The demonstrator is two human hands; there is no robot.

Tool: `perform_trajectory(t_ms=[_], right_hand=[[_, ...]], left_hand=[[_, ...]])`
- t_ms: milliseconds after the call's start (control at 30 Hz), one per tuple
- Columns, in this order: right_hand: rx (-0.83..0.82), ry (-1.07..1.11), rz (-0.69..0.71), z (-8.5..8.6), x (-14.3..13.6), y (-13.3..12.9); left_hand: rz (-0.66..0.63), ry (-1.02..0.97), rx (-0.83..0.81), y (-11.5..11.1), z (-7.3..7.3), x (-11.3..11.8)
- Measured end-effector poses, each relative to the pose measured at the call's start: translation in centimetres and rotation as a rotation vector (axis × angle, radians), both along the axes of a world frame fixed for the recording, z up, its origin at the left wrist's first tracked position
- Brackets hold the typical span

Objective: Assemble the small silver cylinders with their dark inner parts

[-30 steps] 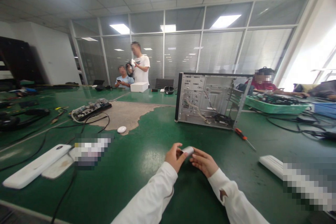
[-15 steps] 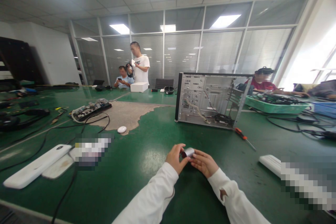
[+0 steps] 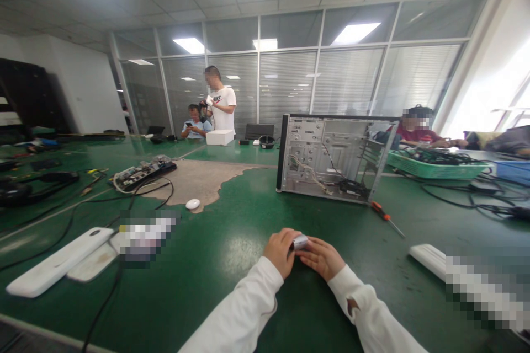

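A small silver metal cylinder (image 3: 300, 241) is held between both hands, just above the green table (image 3: 223, 276). My left hand (image 3: 282, 252) is closed around its left end, with the fingers curled over the top. The fingers of my right hand (image 3: 323, 258) are closed on its right end. Much of the cylinder lies hidden behind my fingers, so I cannot tell exactly what kind of part it is. Beyond my hands stands an opened computer case (image 3: 331, 160), its metal inside and loose wires showing. An orange-and-black screwdriver (image 3: 386, 217) lies at the case's right front corner.
On the left are a long white casing (image 3: 58, 262), black cables and an opened device (image 3: 143, 174). A small white round object (image 3: 192, 204) lies nearer the middle. To the right, a green basket (image 3: 439, 171) holds cables; a white casing (image 3: 430, 261) lies closer. People are across the table.
My left fingers have closed further over the cylinder's left end, covering more of it. My right hand has hardly moved.
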State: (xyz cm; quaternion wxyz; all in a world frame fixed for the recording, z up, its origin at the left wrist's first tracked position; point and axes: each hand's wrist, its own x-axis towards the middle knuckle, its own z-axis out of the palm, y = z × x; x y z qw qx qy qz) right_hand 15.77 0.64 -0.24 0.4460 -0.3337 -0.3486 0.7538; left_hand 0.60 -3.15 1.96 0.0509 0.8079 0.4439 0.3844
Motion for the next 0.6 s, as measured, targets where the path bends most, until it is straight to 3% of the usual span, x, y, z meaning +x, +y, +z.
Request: perform_trajectory(t_ms=[233, 600], right_hand=[[-0.027, 0.047, -0.019, -0.4, 0.0, 0.1], [-0.202, 0.114, -0.002, 0.7, -0.3, -0.8]], left_hand=[[-0.057, 0.006, 0.038, -0.3, 0.4, 0.2], [-0.103, -0.129, 0.108, -0.5, 0.5, 0.6]])
